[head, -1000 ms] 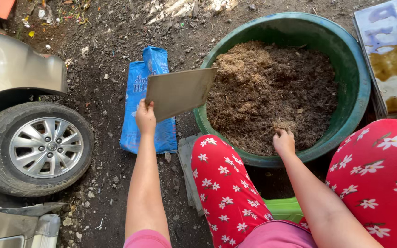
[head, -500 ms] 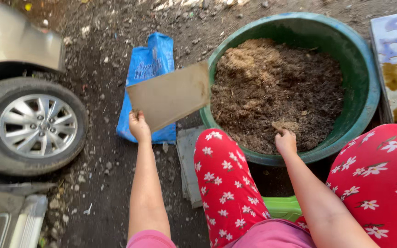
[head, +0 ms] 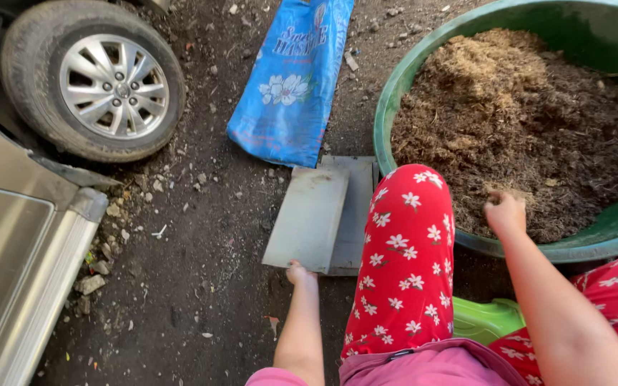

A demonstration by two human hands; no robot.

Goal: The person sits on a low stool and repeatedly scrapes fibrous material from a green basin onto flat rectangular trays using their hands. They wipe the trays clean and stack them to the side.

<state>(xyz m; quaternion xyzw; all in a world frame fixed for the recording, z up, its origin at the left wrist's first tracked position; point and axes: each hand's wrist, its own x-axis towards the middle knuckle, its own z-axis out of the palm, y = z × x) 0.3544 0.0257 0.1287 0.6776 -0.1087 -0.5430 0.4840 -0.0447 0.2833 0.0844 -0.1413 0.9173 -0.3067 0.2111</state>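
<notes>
— What did we have before us, biggest first?

— We saw a car [head: 8,236] along the left edge of the ground, its wheel [head: 105,82] at the top left corner; at the top right stood the green tub [head: 395,107], heaped with brown, fibrous soil mix [head: 516,121]; a blue sack [head: 295,78] lay flat on the dirt between wheel and tub, its lower end just beside a grey slab [head: 359,207].

— And the flat board?

— The board [head: 309,218] lay tilted on the ground, overlapping the slab's left side, just beside our red flowered trouser leg [head: 405,264]; a green stool [head: 484,322] showed under that leg.

— What of our hands?

— Our left hand [head: 299,271] was at the board's near edge, fingers curled around it, grasping the board; our right hand [head: 504,212] rested on the soil at the tub's near rim, fingers bent down into the mix; whether it gripped any soil we could not tell.
</notes>
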